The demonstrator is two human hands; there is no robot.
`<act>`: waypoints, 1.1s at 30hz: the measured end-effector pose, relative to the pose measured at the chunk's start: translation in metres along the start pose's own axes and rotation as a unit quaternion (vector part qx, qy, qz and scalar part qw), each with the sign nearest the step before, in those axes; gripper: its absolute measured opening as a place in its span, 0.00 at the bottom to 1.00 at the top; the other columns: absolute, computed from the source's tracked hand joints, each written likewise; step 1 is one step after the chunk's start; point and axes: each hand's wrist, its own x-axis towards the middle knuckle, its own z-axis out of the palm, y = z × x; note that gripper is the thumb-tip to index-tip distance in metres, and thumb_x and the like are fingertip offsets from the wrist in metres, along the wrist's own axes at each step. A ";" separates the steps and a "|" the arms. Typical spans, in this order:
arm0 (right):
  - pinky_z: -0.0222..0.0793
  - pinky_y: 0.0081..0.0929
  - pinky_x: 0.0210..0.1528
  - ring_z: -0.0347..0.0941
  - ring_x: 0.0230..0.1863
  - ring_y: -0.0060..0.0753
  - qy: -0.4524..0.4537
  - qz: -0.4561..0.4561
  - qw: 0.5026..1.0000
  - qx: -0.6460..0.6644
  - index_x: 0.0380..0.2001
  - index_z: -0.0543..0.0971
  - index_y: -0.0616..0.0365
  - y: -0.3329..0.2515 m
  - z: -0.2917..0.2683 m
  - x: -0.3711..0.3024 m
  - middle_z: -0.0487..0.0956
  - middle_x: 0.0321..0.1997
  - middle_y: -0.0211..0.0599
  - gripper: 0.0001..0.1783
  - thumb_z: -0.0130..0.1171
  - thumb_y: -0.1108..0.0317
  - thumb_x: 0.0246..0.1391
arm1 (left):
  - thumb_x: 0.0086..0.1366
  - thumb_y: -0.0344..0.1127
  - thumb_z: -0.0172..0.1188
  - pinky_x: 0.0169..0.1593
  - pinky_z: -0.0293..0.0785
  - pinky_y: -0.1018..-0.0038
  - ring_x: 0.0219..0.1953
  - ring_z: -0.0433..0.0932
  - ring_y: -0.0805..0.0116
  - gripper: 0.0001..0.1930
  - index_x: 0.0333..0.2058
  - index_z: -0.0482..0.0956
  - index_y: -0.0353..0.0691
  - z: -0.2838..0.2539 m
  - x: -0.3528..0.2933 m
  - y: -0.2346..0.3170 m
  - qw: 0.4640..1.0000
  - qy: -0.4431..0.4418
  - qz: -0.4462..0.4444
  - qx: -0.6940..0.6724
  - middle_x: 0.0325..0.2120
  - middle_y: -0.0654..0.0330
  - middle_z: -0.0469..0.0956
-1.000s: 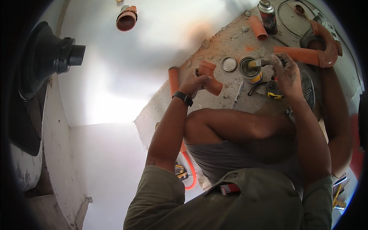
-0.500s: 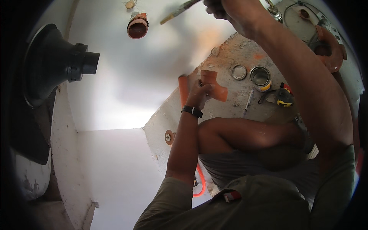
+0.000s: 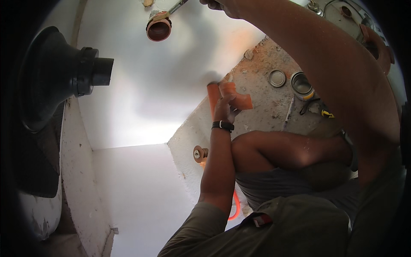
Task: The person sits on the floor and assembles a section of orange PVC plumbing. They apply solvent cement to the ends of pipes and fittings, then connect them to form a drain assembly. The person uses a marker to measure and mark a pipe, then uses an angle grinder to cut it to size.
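Note:
My left hand (image 3: 223, 109), with a watch on its wrist, is closed round an orange branched pipe fitting (image 3: 242, 101). At the top, my right hand (image 3: 219, 5) is closed and cut off by the picture's edge. It grips a paintbrush (image 3: 176, 7) whose bristles touch the top of the reddish pipe stub (image 3: 159, 31) sticking out of the white wall. A straight orange pipe (image 3: 212, 95) stands against the wall just left of the fitting.
On the dusty floor are an open tin (image 3: 302, 87), its lid (image 3: 277, 78), a pen-like stick (image 3: 289, 112) and a black-and-yellow tape measure (image 3: 327, 114). A large black pipe piece (image 3: 64, 73) juts in at left. A curved orange pipe (image 3: 376, 47) lies far right.
The paintbrush has moved left and onto the pipe stub with my right hand. My left hand and the fitting have tilted and shifted slightly; the whole view has moved a little.

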 end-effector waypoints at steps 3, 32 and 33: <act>0.76 0.33 0.40 0.83 0.40 0.37 -0.030 0.148 0.973 0.176 0.39 0.80 0.64 0.011 -0.001 -0.008 0.84 0.35 0.44 0.08 0.61 0.71 0.59 | 0.57 0.39 0.66 0.56 0.71 0.47 0.55 0.72 0.54 0.32 0.59 0.64 0.41 0.003 -0.002 0.002 1.000 -0.002 0.006 0.008 0.53 0.54 0.69; 0.70 0.35 0.52 0.75 0.48 0.40 0.105 -0.194 0.942 -0.254 0.41 0.79 0.62 0.005 0.028 -0.009 0.81 0.40 0.42 0.09 0.57 0.69 0.61 | 0.55 0.38 0.68 0.58 0.71 0.49 0.55 0.74 0.54 0.35 0.61 0.66 0.42 0.005 0.001 0.001 1.000 0.008 -0.005 0.021 0.53 0.54 0.71; 0.71 0.35 0.51 0.76 0.47 0.40 0.123 -0.202 0.943 -0.234 0.41 0.79 0.63 -0.004 0.025 -0.007 0.81 0.40 0.43 0.09 0.56 0.69 0.62 | 0.55 0.38 0.68 0.59 0.70 0.49 0.55 0.74 0.54 0.34 0.61 0.67 0.42 0.005 0.001 0.002 1.000 0.006 -0.008 0.027 0.53 0.55 0.71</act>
